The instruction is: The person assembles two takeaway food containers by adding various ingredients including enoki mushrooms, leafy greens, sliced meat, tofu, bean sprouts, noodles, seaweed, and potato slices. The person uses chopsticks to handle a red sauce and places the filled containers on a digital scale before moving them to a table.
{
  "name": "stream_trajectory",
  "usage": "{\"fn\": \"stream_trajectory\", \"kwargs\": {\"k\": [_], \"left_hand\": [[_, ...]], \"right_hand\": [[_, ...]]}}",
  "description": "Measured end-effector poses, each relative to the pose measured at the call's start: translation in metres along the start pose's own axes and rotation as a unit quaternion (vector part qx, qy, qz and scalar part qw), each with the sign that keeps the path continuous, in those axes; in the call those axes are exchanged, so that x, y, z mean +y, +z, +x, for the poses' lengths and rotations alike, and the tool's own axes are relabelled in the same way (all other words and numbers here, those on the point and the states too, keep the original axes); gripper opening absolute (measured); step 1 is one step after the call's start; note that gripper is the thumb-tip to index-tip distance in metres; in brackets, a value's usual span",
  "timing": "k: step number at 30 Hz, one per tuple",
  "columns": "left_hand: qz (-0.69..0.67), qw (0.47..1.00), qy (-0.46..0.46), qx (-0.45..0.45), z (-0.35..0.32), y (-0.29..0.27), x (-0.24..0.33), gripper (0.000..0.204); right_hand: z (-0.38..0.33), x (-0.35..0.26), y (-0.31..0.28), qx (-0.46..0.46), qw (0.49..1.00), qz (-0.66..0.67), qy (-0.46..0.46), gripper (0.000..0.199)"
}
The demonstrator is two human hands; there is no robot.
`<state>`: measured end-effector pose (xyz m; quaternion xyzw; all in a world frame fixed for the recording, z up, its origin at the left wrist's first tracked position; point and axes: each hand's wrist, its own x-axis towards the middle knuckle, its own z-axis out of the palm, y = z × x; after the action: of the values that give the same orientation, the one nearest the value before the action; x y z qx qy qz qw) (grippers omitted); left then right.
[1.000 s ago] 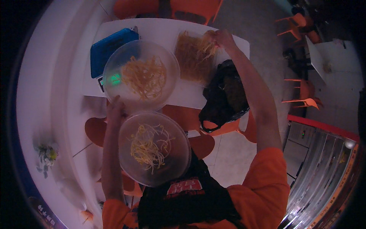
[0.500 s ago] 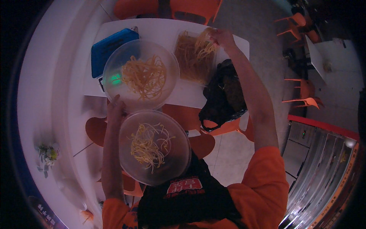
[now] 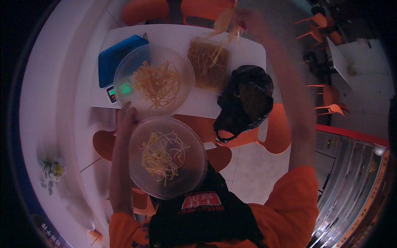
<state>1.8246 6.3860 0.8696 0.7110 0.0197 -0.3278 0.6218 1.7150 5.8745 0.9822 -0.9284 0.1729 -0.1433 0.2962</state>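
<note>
Now higher, the right grip point(image 3: 247, 20) clamps strands point(image 3: 223, 20) drawn from the tub point(image 3: 228, 62) below; the left grip point(image 3: 127, 114) rests beside the nearer bowl point(image 3: 191, 165), its hold unclear.

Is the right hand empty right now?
No, the right hand holds a clump of pale strands, which hangs from its grip.

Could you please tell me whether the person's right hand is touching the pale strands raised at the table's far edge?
Touching. The head view shows it: the right hand is blurred, but the raised strands hang directly from it.
</note>
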Motion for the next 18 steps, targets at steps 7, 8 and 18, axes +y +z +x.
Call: {"fn": "stream_trajectory", "kwargs": {"k": [7, 8, 18], "left_hand": [[0.031, 0.999, -0.007, -0.023, 0.007, 0.000, -0.001, 0.065], [0.047, 0.999, -0.004, -0.027, 0.009, 0.000, -0.002, 0.061], [0.103, 0.993, 0.046, -0.040, 0.040, 0.000, -0.022, 0.053]], "right_hand": [[-0.019, -0.099, -0.074, 0.029, 0.998, 0.036, 0.038, 0.024], [-0.023, -0.117, -0.083, 0.037, 0.998, 0.040, 0.039, 0.024], [-0.056, -0.257, -0.141, 0.104, 0.991, 0.087, -0.001, 0.027]]}}
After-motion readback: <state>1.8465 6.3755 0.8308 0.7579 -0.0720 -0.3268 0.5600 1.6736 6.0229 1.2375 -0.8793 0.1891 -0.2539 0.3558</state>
